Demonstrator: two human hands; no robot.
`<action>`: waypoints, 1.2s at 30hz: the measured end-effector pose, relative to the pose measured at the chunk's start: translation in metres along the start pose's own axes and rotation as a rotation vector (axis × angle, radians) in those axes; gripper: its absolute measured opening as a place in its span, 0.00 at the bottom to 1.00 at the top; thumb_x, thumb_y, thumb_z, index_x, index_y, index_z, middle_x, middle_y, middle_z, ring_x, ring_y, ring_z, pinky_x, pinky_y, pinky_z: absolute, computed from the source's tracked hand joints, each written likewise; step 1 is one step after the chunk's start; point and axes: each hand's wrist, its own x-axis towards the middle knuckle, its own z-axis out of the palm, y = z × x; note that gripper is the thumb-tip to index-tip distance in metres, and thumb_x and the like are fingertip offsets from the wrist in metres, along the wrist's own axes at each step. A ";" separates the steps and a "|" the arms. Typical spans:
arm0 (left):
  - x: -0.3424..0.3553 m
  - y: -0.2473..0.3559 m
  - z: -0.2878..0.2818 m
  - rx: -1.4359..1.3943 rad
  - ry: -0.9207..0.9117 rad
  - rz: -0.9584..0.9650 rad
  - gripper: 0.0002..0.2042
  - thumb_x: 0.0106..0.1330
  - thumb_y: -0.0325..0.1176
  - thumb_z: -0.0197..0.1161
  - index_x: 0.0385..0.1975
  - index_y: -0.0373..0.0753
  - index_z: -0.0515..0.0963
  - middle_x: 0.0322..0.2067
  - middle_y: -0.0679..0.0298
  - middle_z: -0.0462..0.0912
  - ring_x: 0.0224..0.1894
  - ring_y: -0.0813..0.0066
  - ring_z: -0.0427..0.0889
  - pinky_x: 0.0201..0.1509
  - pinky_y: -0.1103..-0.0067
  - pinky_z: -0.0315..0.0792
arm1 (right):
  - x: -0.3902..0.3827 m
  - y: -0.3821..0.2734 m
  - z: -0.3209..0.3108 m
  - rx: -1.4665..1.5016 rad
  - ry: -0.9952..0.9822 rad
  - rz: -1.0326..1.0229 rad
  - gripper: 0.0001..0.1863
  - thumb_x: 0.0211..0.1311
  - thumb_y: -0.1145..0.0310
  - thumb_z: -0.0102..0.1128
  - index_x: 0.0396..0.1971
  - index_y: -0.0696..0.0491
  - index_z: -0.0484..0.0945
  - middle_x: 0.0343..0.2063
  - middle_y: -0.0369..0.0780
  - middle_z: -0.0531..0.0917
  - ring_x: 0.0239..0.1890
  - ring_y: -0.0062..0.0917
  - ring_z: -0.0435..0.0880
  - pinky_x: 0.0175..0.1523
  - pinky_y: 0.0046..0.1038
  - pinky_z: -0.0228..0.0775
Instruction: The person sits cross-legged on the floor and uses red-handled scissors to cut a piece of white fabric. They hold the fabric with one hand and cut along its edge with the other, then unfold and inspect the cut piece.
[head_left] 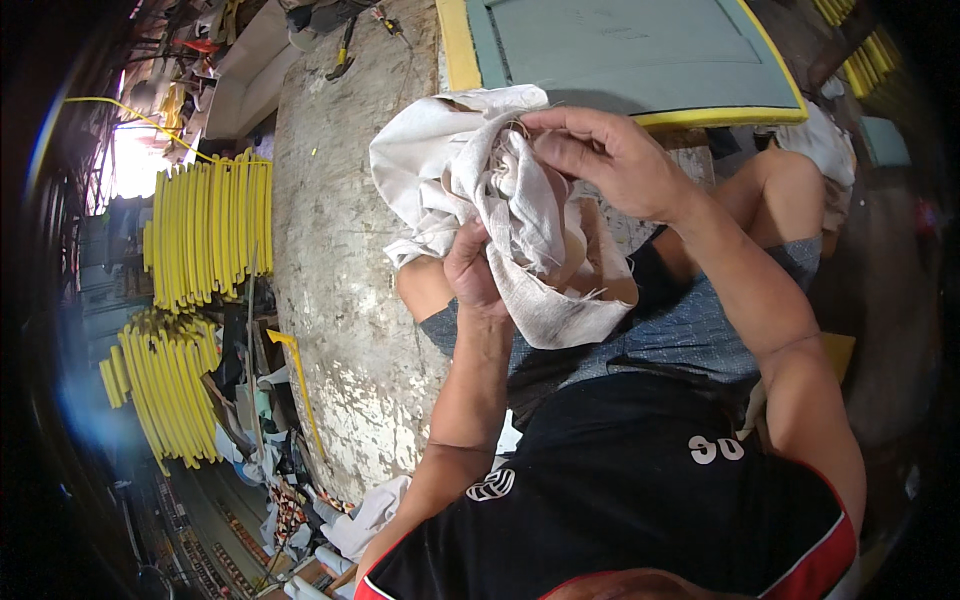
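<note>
I should be gentle: left fingers (466, 250) grip the crumpled white cloth (530, 228) nearby, right fingers (572, 155) pinch its frayed far edge.

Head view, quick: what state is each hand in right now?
Left hand: closed, holding the white cloth.
Right hand: partly curled at the same cloth; whether it is pinching or only touching cannot be told.
</note>
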 end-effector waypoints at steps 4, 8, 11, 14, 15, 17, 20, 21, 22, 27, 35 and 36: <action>-0.001 0.004 -0.003 0.283 0.107 0.124 0.32 0.66 0.42 0.59 0.66 0.30 0.60 0.57 0.48 0.75 0.57 0.58 0.79 0.62 0.64 0.75 | -0.006 -0.001 0.010 0.144 -0.018 0.077 0.22 0.71 0.71 0.57 0.61 0.62 0.70 0.49 0.37 0.80 0.49 0.16 0.78 0.57 0.23 0.71; 0.003 0.014 0.016 0.760 0.360 0.220 0.23 0.69 0.45 0.60 0.56 0.33 0.73 0.44 0.57 0.84 0.42 0.73 0.85 0.47 0.80 0.79 | -0.011 0.000 0.015 -0.014 0.005 0.016 0.20 0.68 0.75 0.58 0.58 0.61 0.73 0.44 0.35 0.80 0.46 0.16 0.77 0.54 0.21 0.71; 0.011 0.023 0.012 0.887 0.270 0.253 0.18 0.70 0.32 0.58 0.56 0.32 0.72 0.45 0.57 0.83 0.44 0.71 0.85 0.50 0.77 0.80 | -0.016 -0.011 0.020 -0.164 -0.015 -0.053 0.18 0.66 0.76 0.58 0.56 0.60 0.76 0.41 0.33 0.79 0.43 0.14 0.76 0.51 0.19 0.70; 0.009 0.028 0.016 0.429 0.310 0.181 0.22 0.68 0.28 0.55 0.62 0.31 0.67 0.52 0.52 0.79 0.53 0.62 0.81 0.60 0.68 0.76 | -0.013 -0.011 0.017 -0.149 -0.031 -0.063 0.17 0.66 0.78 0.57 0.54 0.58 0.77 0.39 0.32 0.79 0.40 0.13 0.74 0.49 0.17 0.69; 0.007 0.027 0.010 0.237 0.272 0.137 0.26 0.68 0.27 0.53 0.66 0.31 0.61 0.60 0.48 0.73 0.62 0.52 0.74 0.68 0.58 0.68 | -0.011 -0.012 0.013 -0.153 -0.031 -0.068 0.17 0.66 0.78 0.57 0.55 0.58 0.77 0.39 0.32 0.79 0.41 0.12 0.74 0.49 0.17 0.69; 0.004 0.021 0.011 0.041 0.201 0.096 0.26 0.70 0.30 0.52 0.67 0.30 0.60 0.62 0.46 0.71 0.63 0.50 0.72 0.69 0.56 0.67 | -0.005 -0.012 0.007 -0.063 -0.051 -0.053 0.16 0.68 0.78 0.55 0.55 0.58 0.78 0.40 0.33 0.82 0.42 0.12 0.76 0.50 0.17 0.69; 0.003 0.016 0.007 -0.062 0.130 0.042 0.27 0.71 0.33 0.52 0.67 0.30 0.58 0.63 0.45 0.69 0.65 0.48 0.70 0.70 0.54 0.64 | 0.000 -0.003 -0.002 -0.125 -0.056 -0.041 0.15 0.69 0.76 0.54 0.54 0.58 0.79 0.41 0.34 0.83 0.43 0.13 0.77 0.50 0.18 0.70; 0.003 0.014 0.006 -0.040 0.129 0.047 0.27 0.71 0.33 0.52 0.67 0.30 0.58 0.63 0.46 0.69 0.65 0.48 0.70 0.70 0.55 0.64 | 0.000 -0.004 -0.001 -0.116 -0.032 -0.041 0.14 0.70 0.75 0.53 0.52 0.58 0.80 0.40 0.33 0.83 0.42 0.14 0.77 0.51 0.19 0.70; 0.003 0.013 0.006 -0.017 0.129 0.050 0.27 0.71 0.33 0.52 0.67 0.30 0.58 0.63 0.46 0.69 0.65 0.49 0.71 0.70 0.55 0.64 | 0.000 -0.003 -0.002 -0.114 -0.029 -0.022 0.14 0.70 0.76 0.53 0.52 0.58 0.79 0.40 0.33 0.83 0.42 0.14 0.77 0.51 0.19 0.70; 0.000 0.014 0.020 0.218 0.177 0.129 0.27 0.68 0.30 0.55 0.65 0.28 0.61 0.57 0.47 0.75 0.58 0.56 0.79 0.64 0.61 0.74 | 0.002 0.012 0.000 -0.141 0.030 -0.040 0.13 0.70 0.75 0.53 0.52 0.59 0.76 0.41 0.34 0.81 0.43 0.14 0.77 0.51 0.20 0.71; 0.002 0.016 0.018 0.189 0.208 0.151 0.23 0.67 0.29 0.57 0.61 0.28 0.65 0.52 0.50 0.79 0.52 0.59 0.83 0.59 0.65 0.79 | -0.004 0.005 0.016 -0.284 0.259 -0.264 0.11 0.65 0.68 0.62 0.41 0.58 0.77 0.33 0.41 0.81 0.38 0.27 0.81 0.47 0.29 0.73; 0.002 0.017 0.016 0.211 0.214 0.161 0.23 0.67 0.29 0.58 0.61 0.29 0.66 0.52 0.51 0.79 0.52 0.60 0.83 0.58 0.65 0.79 | -0.006 0.000 0.016 -0.295 0.242 -0.325 0.11 0.65 0.67 0.63 0.41 0.58 0.77 0.33 0.42 0.81 0.38 0.28 0.81 0.46 0.29 0.73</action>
